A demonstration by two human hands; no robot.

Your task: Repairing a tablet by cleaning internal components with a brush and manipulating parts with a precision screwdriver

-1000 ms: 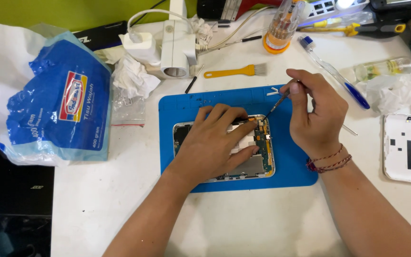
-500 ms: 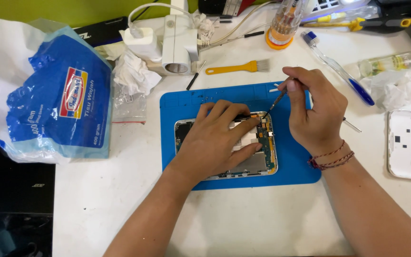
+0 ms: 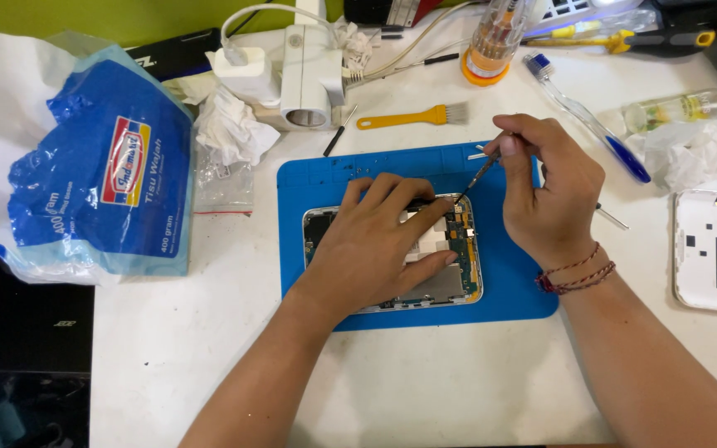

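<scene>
Blue mat [image 3: 309, 178]: left hand [image 3: 375, 241] steadies opened tablet [image 3: 458, 274].

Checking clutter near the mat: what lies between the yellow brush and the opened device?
In the head view, only the top strip of the blue mat lies between the yellow brush and the opened device; the right hand holds a thin tool nearby.

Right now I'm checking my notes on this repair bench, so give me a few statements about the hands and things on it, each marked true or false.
1. The left hand rests flat on the opened tablet with bare circuit boards. True.
2. The right hand holds a yellow-handled brush. False: it holds a thin metal tool; the brush lies on the white table.
3. The tablet lies on a red mat. False: the rubber mat is blue.
4. A blue plastic tissue pack lies left of the mat. True.
</scene>
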